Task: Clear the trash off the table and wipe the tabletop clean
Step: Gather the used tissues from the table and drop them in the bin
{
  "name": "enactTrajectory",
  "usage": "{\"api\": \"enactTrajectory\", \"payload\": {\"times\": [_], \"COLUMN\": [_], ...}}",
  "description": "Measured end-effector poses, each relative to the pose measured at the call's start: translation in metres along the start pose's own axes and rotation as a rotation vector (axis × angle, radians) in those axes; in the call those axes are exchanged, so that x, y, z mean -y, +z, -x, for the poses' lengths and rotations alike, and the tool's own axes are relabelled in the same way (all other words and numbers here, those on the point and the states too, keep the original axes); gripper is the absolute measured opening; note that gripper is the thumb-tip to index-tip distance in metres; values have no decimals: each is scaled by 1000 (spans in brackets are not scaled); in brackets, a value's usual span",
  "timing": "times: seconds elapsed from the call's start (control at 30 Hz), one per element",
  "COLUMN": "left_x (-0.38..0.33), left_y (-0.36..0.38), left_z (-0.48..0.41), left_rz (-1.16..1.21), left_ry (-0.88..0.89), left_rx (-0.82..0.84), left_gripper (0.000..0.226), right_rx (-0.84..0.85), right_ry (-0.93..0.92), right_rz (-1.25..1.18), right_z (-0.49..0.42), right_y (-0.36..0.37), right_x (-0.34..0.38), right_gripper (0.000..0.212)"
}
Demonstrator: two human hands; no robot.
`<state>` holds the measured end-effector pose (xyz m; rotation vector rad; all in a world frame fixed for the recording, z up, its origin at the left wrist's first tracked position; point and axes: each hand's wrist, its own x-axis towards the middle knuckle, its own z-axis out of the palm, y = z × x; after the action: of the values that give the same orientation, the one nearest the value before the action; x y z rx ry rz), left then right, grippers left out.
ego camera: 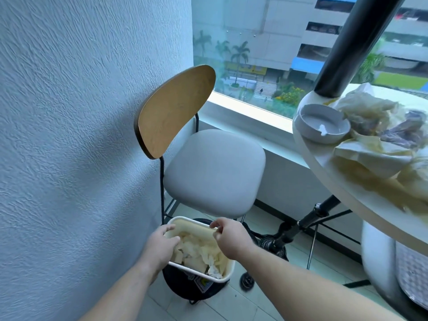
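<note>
A white trash bin stands low on the floor in front of the chair, filled with crumpled paper and tissue. My left hand holds the bin's left rim, thumb inside. My right hand pinches the far rim between forefinger and thumb. At the right, the round white table carries crumpled paper wrappers, a purplish plastic bag and a shallow white bowl holding a scrap of tissue.
A chair with a wooden back and grey seat stands against the textured wall just behind the bin. A black pole rises from the table. Black tripod legs and the table's base crowd the floor at right. A window runs behind.
</note>
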<state>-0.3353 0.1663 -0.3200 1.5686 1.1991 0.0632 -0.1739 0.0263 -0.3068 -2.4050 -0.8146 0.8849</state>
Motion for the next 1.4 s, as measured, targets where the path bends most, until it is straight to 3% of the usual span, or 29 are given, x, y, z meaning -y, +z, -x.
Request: {"api": "enactTrajectory", "payload": {"times": [0.27, 0.47, 0.8, 1.07, 1.4], "left_x": [-29, -97, -229, -313, -395], "left_y": [-17, -38, -36, 41, 174], "left_z": [6, 25, 66, 89, 114], "left_rz": [46, 89, 105, 140, 181], "left_ry": [168, 377, 763, 919, 998], "left_rx": [-118, -137, -47, 112, 239], "left_gripper": [6, 9, 12, 10, 13], "right_rx": [-160, -278, -668, -906, -1017], "right_ry": [-21, -62, -183, -116, -22], "right_rz": [-167, -322, -452, -497, -467], "right_z": [4, 18, 81, 123, 148], "right_y": [-24, -73, -195, -283, -380], "right_x": [19, 57, 96, 40, -64], "right_gripper": [23, 19, 21, 25, 24]}}
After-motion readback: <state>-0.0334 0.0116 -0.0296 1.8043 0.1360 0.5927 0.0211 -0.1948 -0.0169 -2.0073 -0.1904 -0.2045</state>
